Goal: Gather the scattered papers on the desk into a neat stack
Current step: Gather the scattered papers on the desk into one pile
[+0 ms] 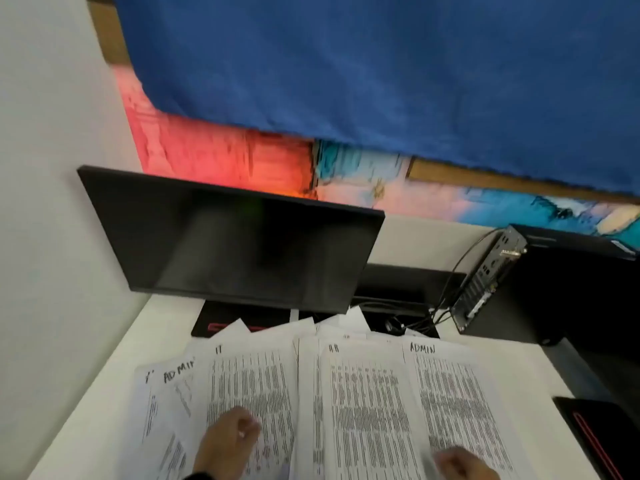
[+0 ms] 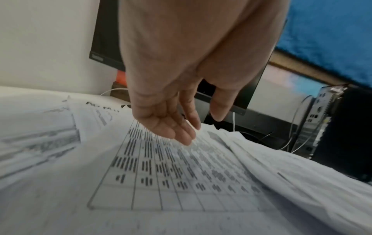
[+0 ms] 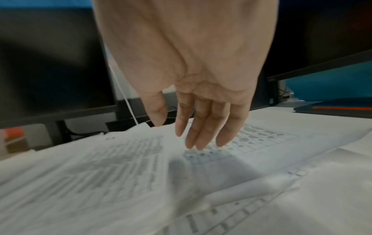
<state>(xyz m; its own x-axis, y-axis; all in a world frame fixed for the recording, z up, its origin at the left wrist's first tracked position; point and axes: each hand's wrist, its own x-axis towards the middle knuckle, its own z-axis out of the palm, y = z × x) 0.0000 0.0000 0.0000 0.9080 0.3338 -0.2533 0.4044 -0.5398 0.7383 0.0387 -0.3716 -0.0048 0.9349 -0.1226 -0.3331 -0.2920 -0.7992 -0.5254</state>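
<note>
Several printed sheets (image 1: 363, 393) lie fanned and overlapping across the white desk (image 1: 104, 393), with handwritten headings such as IT, HR and ADMIN. My left hand (image 1: 235, 433) rests over the IT sheet (image 1: 249, 382) with straight fingers; in the left wrist view its fingertips (image 2: 185, 139) touch or hover just above the table print (image 2: 161, 167). My right hand (image 1: 457, 462) is over the lower part of the ADMIN sheet (image 1: 457, 393); its straight fingers (image 3: 197, 143) point down at the paper (image 3: 120, 167). Neither hand holds a sheet.
A dark monitor (image 1: 235, 244) stands behind the papers on a black base. A small black computer (image 1: 554, 282) with cables sits at the back right. A black and red pad (image 1: 602, 434) lies at the desk's right edge. The wall is at the left.
</note>
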